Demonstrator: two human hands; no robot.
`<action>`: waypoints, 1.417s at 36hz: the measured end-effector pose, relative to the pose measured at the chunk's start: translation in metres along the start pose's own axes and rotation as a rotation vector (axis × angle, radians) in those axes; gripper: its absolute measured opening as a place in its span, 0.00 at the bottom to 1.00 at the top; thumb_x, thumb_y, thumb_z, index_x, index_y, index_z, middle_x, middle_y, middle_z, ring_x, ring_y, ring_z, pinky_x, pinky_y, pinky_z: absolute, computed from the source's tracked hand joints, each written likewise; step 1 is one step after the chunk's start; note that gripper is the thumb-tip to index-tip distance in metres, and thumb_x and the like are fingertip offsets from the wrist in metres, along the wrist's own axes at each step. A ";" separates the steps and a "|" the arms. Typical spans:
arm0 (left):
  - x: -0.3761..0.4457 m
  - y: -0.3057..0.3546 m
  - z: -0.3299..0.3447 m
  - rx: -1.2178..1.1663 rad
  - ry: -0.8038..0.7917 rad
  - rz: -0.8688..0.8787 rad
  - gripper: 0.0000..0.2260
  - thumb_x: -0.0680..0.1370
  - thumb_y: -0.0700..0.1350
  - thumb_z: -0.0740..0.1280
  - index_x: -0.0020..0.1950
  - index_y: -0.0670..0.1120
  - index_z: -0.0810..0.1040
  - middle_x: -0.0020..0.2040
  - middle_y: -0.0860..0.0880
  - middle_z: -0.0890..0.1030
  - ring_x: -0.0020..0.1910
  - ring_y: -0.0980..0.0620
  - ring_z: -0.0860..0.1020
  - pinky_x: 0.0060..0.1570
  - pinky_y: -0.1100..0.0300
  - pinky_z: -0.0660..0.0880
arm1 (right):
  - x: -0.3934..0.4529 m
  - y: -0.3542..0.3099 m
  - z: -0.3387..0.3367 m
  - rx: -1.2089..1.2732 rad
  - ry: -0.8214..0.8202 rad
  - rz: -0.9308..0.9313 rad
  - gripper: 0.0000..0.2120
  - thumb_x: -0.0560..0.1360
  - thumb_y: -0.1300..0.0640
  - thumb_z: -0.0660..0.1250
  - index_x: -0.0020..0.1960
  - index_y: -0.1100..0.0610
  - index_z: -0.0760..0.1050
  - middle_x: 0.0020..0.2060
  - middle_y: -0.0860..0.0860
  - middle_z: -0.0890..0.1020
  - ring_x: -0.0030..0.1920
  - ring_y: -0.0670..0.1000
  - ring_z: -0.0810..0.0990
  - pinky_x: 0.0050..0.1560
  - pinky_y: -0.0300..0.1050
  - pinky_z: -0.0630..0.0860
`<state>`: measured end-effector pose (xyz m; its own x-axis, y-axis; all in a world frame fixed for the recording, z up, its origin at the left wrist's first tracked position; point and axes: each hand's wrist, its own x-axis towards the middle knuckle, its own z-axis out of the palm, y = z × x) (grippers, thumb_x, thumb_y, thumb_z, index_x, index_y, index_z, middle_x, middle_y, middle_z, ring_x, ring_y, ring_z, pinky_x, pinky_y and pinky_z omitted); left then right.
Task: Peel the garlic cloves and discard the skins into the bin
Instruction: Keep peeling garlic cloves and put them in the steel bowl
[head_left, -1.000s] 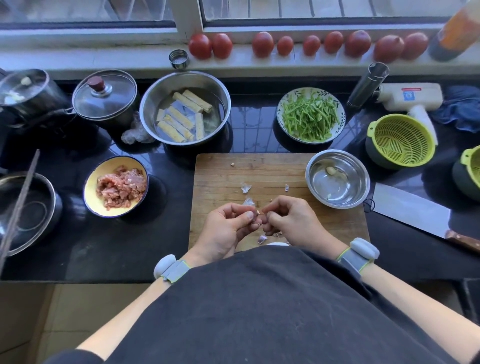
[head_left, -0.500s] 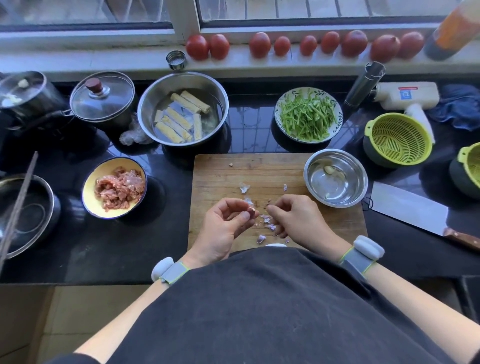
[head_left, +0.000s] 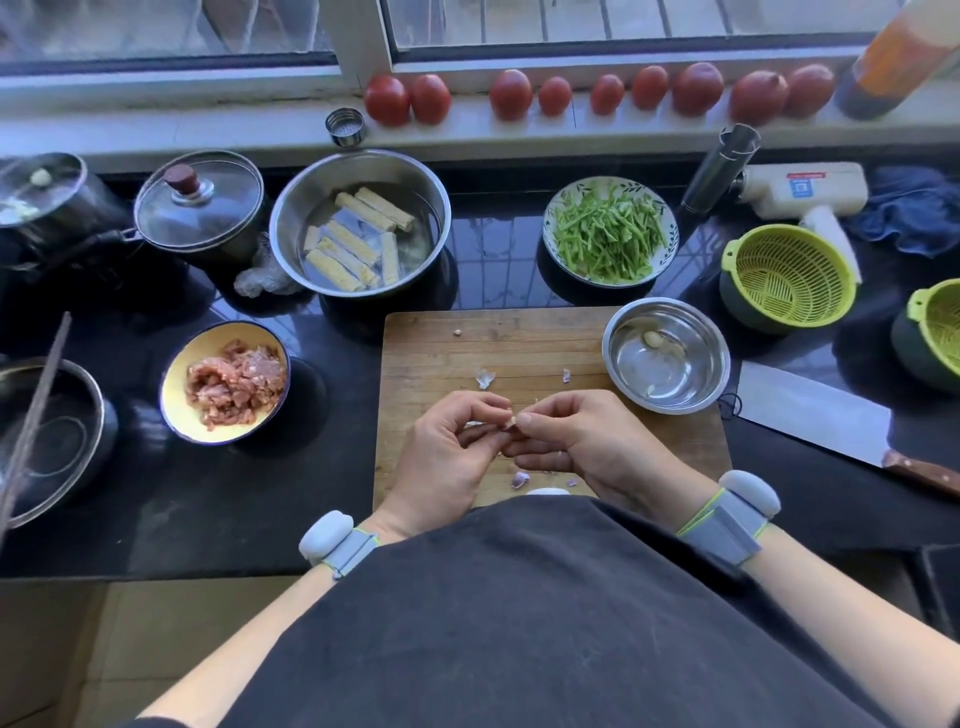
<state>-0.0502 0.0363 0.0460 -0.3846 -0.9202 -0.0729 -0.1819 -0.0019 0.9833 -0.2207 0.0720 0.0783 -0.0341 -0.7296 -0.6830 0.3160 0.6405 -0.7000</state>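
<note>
Barely inboard, hands (head_left: 519, 441) pinching garlic clove (head_left: 510, 422)

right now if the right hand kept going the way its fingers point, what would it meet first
The right hand points left across the cutting board, so it would meet the garlic clove pinched between both hands, then the left hand right behind it. They already look in contact.
</note>
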 end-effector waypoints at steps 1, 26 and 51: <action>0.000 0.001 0.000 0.020 -0.001 0.012 0.07 0.73 0.30 0.74 0.46 0.40 0.83 0.52 0.46 0.83 0.53 0.49 0.84 0.55 0.54 0.81 | 0.000 -0.001 0.000 -0.010 0.002 0.002 0.07 0.77 0.66 0.71 0.52 0.70 0.80 0.45 0.66 0.85 0.48 0.61 0.87 0.52 0.51 0.84; 0.004 0.013 -0.002 0.348 -0.014 0.179 0.11 0.70 0.34 0.77 0.49 0.44 0.83 0.43 0.50 0.80 0.44 0.53 0.80 0.46 0.66 0.77 | 0.001 -0.001 0.001 -0.193 0.030 -0.100 0.03 0.77 0.67 0.70 0.45 0.67 0.80 0.38 0.61 0.85 0.41 0.55 0.87 0.45 0.45 0.84; 0.003 0.001 -0.002 -0.237 -0.010 -0.335 0.12 0.71 0.31 0.76 0.49 0.45 0.82 0.43 0.48 0.85 0.44 0.53 0.83 0.49 0.58 0.80 | 0.016 0.011 -0.013 -0.688 0.262 -0.143 0.03 0.78 0.63 0.68 0.47 0.58 0.79 0.36 0.54 0.83 0.27 0.49 0.81 0.29 0.43 0.79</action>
<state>-0.0491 0.0329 0.0470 -0.3489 -0.8492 -0.3964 -0.0854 -0.3925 0.9158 -0.2299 0.0704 0.0570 -0.2825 -0.7910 -0.5428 -0.3702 0.6118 -0.6990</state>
